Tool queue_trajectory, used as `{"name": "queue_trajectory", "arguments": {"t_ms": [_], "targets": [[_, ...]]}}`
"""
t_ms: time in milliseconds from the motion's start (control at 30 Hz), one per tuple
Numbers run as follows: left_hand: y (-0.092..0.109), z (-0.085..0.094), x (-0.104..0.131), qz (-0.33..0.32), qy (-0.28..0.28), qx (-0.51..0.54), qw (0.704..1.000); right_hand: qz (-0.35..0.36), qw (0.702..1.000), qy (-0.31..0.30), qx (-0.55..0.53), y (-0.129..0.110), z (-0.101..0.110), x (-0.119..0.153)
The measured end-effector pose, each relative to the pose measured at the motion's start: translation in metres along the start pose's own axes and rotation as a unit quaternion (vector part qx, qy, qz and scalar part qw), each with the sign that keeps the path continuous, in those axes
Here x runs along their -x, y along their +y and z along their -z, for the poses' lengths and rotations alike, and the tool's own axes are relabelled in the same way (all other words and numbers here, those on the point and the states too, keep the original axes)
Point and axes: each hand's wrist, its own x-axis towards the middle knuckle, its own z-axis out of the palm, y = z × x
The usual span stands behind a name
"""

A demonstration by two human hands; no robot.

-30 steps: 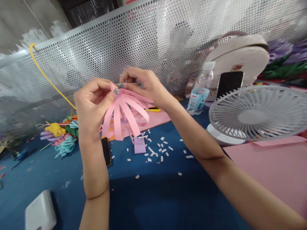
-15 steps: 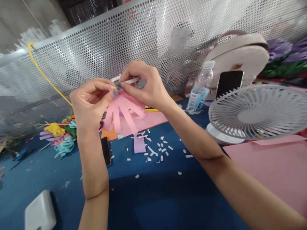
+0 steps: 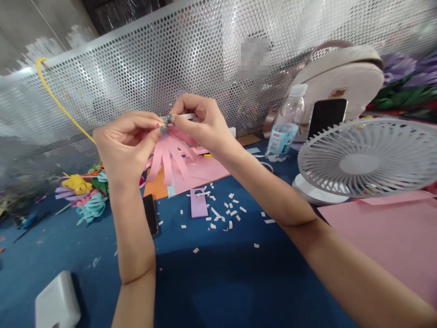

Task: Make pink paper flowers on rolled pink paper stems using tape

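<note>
Pink paper cut into a fringe (image 3: 168, 157) hangs in the air over the table, its strips spreading downward. My left hand (image 3: 123, 146) pinches its gathered top between thumb and fingertips. Right beside it, my right hand (image 3: 203, 123) is closed with thumb and forefinger at the same top edge. A thin white strip (image 3: 187, 116) runs through the right hand's fingers; its kind is unclear. Both sets of fingertips nearly touch, and they hide the join of the paper.
Pink sheets (image 3: 201, 174), a purple paper piece (image 3: 198, 203) and white scraps lie on the blue table. A phone (image 3: 150, 214) is beside my left forearm. To the right stand a water bottle (image 3: 282, 136), a fan (image 3: 358, 164) and a bag (image 3: 341, 77). Paper flowers (image 3: 90, 207) lie left.
My right hand has shifted slightly down, and less of the white strip shows. The pink fringe has turned a little, its strips hanging closer together. My left hand keeps its pinch.
</note>
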Motion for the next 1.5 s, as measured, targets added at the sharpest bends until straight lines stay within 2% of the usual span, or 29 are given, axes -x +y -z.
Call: {"name": "queue_trajectory", "arguments": {"t_ms": [100, 200, 267, 333, 433, 500, 567, 633, 700, 800, 933, 1000, 1167, 1333, 1500], "targets": [[0.002, -0.001, 0.0, -0.003, 0.004, -0.012, 1.0, -0.007, 0.999, 0.008, -0.037, 0.007, -0.006, 0.0], [0.009, -0.004, 0.002, 0.014, -0.023, 0.005, 1.0, -0.011, 0.998, 0.031, -0.047, 0.016, -0.007, -0.004], [0.015, -0.006, 0.003, 0.032, -0.051, 0.019, 0.998, -0.012, 0.998, 0.056, -0.023, 0.021, 0.001, -0.008], [0.019, -0.007, 0.004, 0.047, -0.061, 0.027, 0.997, -0.008, 0.998, 0.055, 0.021, 0.026, 0.014, -0.011], [0.016, -0.005, 0.005, 0.068, -0.048, 0.042, 0.996, -0.006, 0.993, -0.021, 0.114, 0.033, 0.036, -0.012], [0.011, -0.003, 0.004, 0.094, -0.031, 0.05, 0.994, -0.028, 0.976, -0.083, 0.2, 0.04, 0.046, -0.008], [0.006, -0.001, 0.004, 0.124, -0.017, 0.056, 0.991, -0.056, 0.947, -0.138, 0.284, 0.048, 0.05, -0.005], [0.002, -0.001, 0.004, 0.147, -0.009, 0.063, 0.987, -0.069, 0.928, -0.164, 0.328, 0.052, 0.047, -0.003], [0.0, 0.0, 0.004, 0.159, -0.004, 0.064, 0.985, -0.052, 0.94, -0.142, 0.304, 0.048, 0.042, -0.004], [-0.001, 0.0, 0.004, 0.161, -0.003, 0.053, 0.986, 0.012, 0.982, -0.073, 0.175, 0.025, 0.036, -0.006], [-0.005, 0.001, 0.003, 0.153, -0.008, 0.053, 0.987, 0.063, 0.992, -0.076, 0.078, -0.005, 0.034, -0.004], [-0.007, 0.002, 0.003, 0.148, -0.013, 0.056, 0.987, 0.077, 0.992, -0.071, 0.074, -0.009, 0.033, -0.003], [-0.011, 0.003, 0.002, 0.146, -0.02, 0.06, 0.987, 0.066, 0.989, -0.069, 0.109, -0.002, 0.029, -0.003], [-0.008, 0.001, 0.004, 0.156, -0.02, 0.051, 0.986, 0.112, 0.984, -0.081, 0.109, -0.005, 0.031, -0.002], [-0.006, -0.005, 0.004, 0.137, -0.03, 0.06, 0.988, 0.085, 0.985, -0.08, 0.126, -0.008, 0.037, -0.001]]}}
